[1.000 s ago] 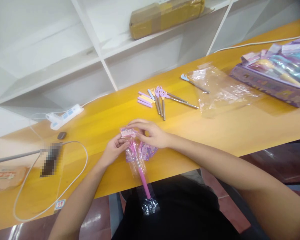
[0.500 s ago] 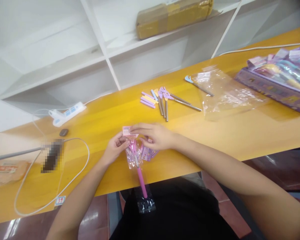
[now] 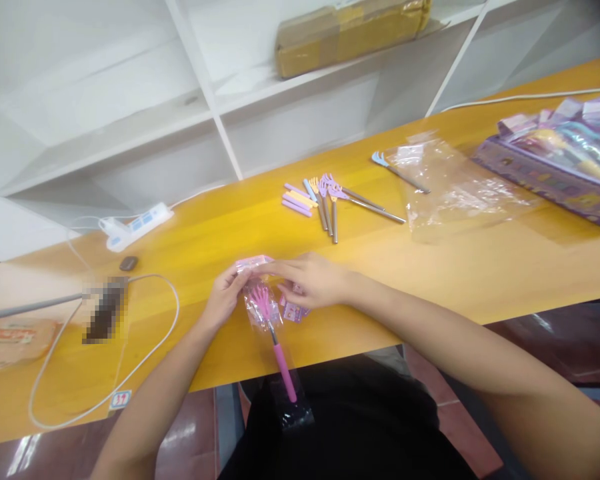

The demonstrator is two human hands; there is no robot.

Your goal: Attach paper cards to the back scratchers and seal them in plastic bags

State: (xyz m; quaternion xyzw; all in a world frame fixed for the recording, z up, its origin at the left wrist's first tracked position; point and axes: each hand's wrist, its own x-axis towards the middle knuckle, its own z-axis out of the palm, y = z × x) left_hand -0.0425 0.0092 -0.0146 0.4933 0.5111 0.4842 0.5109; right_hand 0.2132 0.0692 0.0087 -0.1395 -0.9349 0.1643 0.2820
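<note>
A pink back scratcher (image 3: 284, 373) with a claw-shaped head lies inside a clear plastic bag (image 3: 296, 412), its handle end towards my lap. Across the top of the bag is a pink header card (image 3: 254, 260). My left hand (image 3: 225, 293) pinches the card and bag top between thumb and fingers. From the right, my right hand (image 3: 317, 280) reaches over with stretched fingers, its fingertips touching the card close to my left thumb. Its thumb stands apart, below the fingers. Small purple printed cards (image 3: 294, 312) lie partly hidden beneath my right hand.
Several unbagged back scratchers (image 3: 334, 207) lie beyond my hands beside coloured tubes (image 3: 297, 200). A blue-headed scratcher (image 3: 403, 173) touches a large clear bag (image 3: 450, 190). A purple box (image 3: 545, 180) of bagged goods stands right. Left are a power strip (image 3: 140, 227) and white cable (image 3: 177, 310).
The header card and my left hand have shifted slightly left. My right fingertips have moved left and down along the card, and the claw head now shows more clearly.
</note>
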